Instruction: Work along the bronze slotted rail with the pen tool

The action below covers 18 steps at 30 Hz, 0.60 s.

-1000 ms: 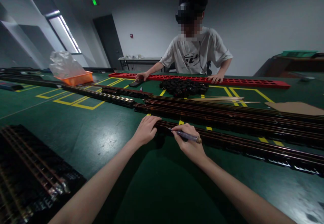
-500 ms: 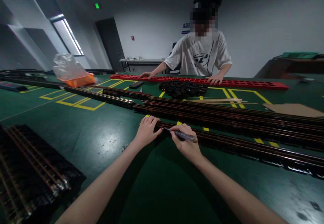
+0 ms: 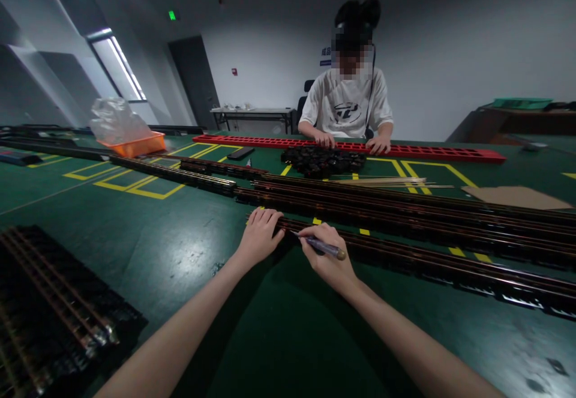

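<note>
In the middle of the head view, my left hand [image 3: 260, 234] is wrapped over the left end of a long dark strip [image 3: 400, 251] with copper-coloured rods along it. Its fingers lie over the far side and its thumb rests on the near side. Just to the right, my right hand [image 3: 326, 256] is closed around a slim pen-like tool [image 3: 324, 247] with a translucent purplish handle. The tool's thin tip points left at the strip, near my left thumb. Whether the tip touches the strip I cannot tell.
More dark strips [image 3: 360, 206] lie behind, and a stack of them [image 3: 49, 302] is at left. Beyond are a heap of black parts [image 3: 321, 161] and a red slotted frame [image 3: 432, 150] under a co-worker's hands. An orange basket [image 3: 139, 144] holds a plastic bag.
The co-worker's hand on the left has slid right along the red frame, and the co-worker sits lower. My hands stay at the strip's end with only a slight shift.
</note>
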Motion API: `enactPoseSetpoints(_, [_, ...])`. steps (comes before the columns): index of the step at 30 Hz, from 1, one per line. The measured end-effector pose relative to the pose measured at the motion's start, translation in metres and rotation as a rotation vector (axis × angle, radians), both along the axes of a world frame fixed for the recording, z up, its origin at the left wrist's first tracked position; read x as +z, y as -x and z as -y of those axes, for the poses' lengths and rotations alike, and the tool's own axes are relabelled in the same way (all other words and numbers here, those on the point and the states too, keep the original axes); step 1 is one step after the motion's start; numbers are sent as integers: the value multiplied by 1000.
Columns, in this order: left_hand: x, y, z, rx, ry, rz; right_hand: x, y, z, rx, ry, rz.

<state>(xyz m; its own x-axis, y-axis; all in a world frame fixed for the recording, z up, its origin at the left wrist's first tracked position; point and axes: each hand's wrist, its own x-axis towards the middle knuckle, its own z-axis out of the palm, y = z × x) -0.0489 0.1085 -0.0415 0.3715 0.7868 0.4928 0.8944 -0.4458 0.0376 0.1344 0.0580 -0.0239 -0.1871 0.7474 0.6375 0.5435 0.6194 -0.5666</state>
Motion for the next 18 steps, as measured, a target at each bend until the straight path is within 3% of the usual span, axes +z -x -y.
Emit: enactPoseSetpoints(18, [0, 0, 1, 13, -32, -7, 0, 0, 0, -53, -38, 18])
